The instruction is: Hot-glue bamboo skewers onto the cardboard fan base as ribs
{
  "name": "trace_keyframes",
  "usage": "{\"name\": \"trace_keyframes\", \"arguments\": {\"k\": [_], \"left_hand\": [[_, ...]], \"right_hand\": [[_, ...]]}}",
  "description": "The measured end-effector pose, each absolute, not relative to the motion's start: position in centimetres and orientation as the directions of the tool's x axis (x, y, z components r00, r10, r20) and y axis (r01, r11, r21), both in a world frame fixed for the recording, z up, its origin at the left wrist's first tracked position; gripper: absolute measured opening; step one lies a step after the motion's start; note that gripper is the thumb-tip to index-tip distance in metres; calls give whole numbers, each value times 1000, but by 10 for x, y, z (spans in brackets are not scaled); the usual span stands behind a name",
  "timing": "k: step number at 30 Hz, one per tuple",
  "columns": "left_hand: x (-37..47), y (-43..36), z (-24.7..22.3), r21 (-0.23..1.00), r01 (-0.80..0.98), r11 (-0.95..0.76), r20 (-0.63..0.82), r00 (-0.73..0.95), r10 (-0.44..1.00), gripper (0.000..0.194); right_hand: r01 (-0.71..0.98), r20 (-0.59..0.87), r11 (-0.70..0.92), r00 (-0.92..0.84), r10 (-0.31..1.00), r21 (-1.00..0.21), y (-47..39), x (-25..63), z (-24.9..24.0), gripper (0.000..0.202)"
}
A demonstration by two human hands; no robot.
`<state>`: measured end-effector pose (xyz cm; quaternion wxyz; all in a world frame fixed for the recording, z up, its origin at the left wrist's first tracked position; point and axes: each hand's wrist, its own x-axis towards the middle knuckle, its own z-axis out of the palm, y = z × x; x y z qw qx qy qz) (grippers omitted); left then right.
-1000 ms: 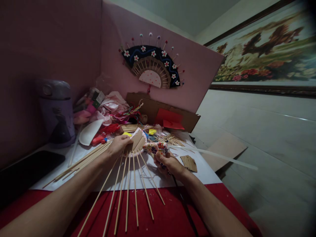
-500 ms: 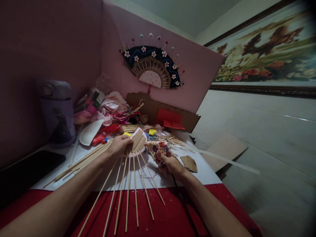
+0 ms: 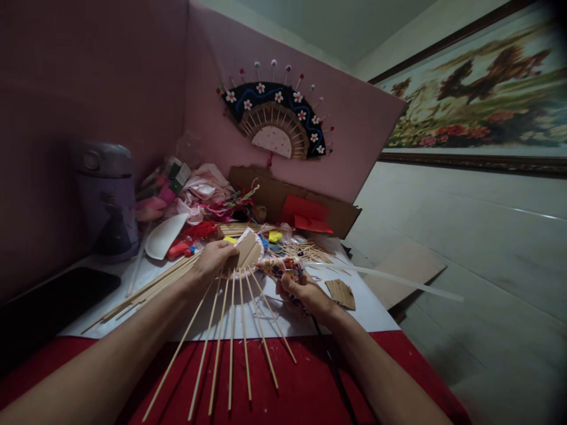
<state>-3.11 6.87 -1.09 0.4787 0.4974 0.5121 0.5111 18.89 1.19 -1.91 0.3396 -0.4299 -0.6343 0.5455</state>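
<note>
My left hand [image 3: 216, 258] pinches the left edge of a rounded piece of cardboard [image 3: 248, 251] with a pale pink rim. Several thin wooden sticks [image 3: 231, 342] fan out from its lower edge toward me, over the white sheet and the red cloth. Wrapped in my right hand [image 3: 301, 292] is a flower-patterned hot glue gun [image 3: 281, 267], its tip at the cardboard's lower right edge; whether they touch I cannot tell. A long translucent glue stick [image 3: 407, 280] juts from its back, and a black cord [image 3: 339, 378] runs down from the grip.
A finished fan [image 3: 274, 121] hangs on the pink board. On the left stand a purple bottle [image 3: 108, 203] and a black phone-like slab [image 3: 66, 301]. Loose sticks [image 3: 150, 289], a white curved piece [image 3: 166, 236], pink cloth [image 3: 208, 184] and a cardboard scrap [image 3: 340, 293] lie about.
The glue gun's tip has shifted slightly left and down, closer to the cardboard's lower edge. My left hand holds the cardboard almost still. The whole view has moved a little.
</note>
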Motion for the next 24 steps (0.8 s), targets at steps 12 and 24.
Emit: {"name": "trace_keyframes", "arguments": {"k": [12,24], "left_hand": [[-30,62,-2,1000,18,-10,11,-72,997,14],[-32,64,-6,999,-1,-39,39,-53,998,13]], "right_hand": [[216,-28,62,-390,920,-974,6,184,-12,53],[207,-17,70,-392,920,-976,11,186,-16,54]]}}
